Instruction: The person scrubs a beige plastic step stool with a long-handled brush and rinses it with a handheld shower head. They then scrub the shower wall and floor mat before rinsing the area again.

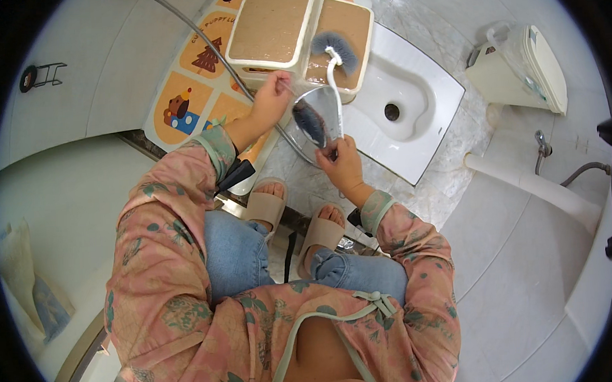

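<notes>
My right hand (pixel 343 161) grips what looks like a chrome shower head (pixel 310 121), its shiny oval back dark with reflections. The white handle (pixel 338 107) of a brush runs into the same hand. Its curved grey bristle head (pixel 348 53) rests over the brown lower step of a wet two-step stool (pixel 273 26). My left hand (pixel 274 100) is just left of the shower head's upper edge, fingers bent close together. Whether something thin is between those fingertips is unclear. A grey flexible hose (pixel 212 49) passes behind my left hand.
A white squat toilet (pixel 417 99) is set in the marbled floor right of the stool. An orange cartoon mat (pixel 178 89) lies on the left. Further right are a lidded bin (pixel 505 72), a white pipe (pixel 530 176) and a small wall valve (pixel 541 142).
</notes>
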A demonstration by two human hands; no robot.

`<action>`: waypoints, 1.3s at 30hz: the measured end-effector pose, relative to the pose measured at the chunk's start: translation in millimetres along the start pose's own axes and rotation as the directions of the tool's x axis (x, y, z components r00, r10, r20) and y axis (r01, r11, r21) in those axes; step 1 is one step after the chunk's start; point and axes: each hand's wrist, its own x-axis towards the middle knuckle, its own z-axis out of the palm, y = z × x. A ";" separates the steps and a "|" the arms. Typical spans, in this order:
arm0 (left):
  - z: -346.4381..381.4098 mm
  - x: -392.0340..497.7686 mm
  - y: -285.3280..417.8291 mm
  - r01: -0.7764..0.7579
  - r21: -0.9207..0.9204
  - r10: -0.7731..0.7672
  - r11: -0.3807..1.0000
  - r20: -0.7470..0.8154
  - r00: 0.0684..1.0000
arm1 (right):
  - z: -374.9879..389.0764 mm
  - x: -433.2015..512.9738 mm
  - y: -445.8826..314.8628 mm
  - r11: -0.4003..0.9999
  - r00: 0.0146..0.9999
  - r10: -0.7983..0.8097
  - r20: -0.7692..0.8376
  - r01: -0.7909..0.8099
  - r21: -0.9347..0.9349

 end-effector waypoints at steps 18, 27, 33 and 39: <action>-35.0 20.2 0.7 -0.206 0.669 0.304 0.714 -0.031 0.952 | -55.4 -19.5 45.3 0.880 0.886 0.454 -0.096 -0.463 -0.108; -2.9 -4.0 5.5 -0.255 0.682 0.367 0.686 -0.022 0.930 | -36.6 -18.8 39.8 0.900 0.896 0.419 -0.148 -0.431 -0.067; 66.0 -68.6 26.0 0.189 0.270 -0.289 0.944 0.399 0.870 | -4.8 -27.9 -1.7 0.942 0.944 0.327 -0.047 -0.330 -0.067; 42.4 -19.8 72.6 0.178 0.305 -0.275 0.936 0.313 0.909 | -49.0 -27.0 26.7 0.924 0.909 0.374 -0.185 -0.382 -0.008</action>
